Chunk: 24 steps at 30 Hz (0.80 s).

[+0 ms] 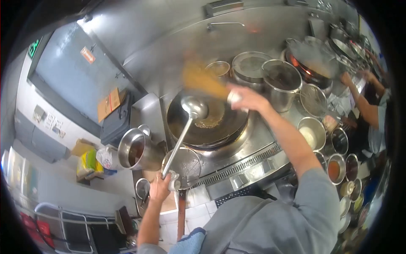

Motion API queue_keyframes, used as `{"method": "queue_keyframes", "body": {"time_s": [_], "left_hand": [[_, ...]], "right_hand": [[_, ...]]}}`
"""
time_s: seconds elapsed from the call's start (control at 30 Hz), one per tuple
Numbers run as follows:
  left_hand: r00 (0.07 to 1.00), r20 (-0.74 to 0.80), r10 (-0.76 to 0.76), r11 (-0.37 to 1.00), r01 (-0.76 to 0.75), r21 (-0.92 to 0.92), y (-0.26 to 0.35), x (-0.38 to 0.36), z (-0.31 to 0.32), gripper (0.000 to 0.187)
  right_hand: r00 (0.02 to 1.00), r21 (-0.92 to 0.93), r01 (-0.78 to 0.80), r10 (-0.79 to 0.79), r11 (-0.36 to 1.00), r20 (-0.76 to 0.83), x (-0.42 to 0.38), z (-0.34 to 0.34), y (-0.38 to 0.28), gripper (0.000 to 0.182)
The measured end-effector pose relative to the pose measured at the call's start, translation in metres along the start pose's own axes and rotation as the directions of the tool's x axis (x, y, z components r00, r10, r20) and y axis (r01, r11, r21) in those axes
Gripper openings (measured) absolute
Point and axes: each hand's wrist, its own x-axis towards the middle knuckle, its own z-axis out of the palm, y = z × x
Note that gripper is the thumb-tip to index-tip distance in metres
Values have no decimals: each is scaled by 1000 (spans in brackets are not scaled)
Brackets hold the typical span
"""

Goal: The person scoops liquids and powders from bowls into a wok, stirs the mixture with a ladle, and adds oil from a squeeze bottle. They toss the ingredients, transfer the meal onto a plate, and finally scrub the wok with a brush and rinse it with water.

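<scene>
A long-handled metal ladle (195, 108) reaches over the large dark wok (182, 129), its bowl up near the wok's far left part. My left hand (160, 187) is closed round the lower end of its handle, with a whitish cloth beside the fingers. Above the wok's right side, my right hand (245, 98) grips a yellow-brown brush-like tool (203, 79), blurred by motion. Something white is at that hand's fingers. Some brownish liquid or residue (211, 120) lies in the wok's bottom.
A round strainer (186, 167) sits in front of the wok, beside a steel pot (132, 149) at left. Behind and right stand tall pots (282, 76). Farther right, a co-worker's arms (366, 103) are near another wok (311, 61) with flames beneath. Ingredient bowls (336, 169) line the right.
</scene>
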Motion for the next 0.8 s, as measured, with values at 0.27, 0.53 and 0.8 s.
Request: {"method": "queue_keyframes", "body": {"time_s": [0.27, 0.53, 0.8], "left_hand": [[991, -60, -117, 978, 104, -181, 27, -27, 32, 62], [985, -101, -141, 880, 77, -469, 52, -10, 57, 70], [982, -124, -140, 764, 27, -645, 77, -3, 48, 69]], "right_hand": [[967, 208, -241, 254, 948, -35, -2, -80, -34, 81], [964, -113, -254, 261, 960, 44, -17, -79, -24, 80], [945, -84, -239, 251, 967, 211, -33, -37, -33, 81]]}}
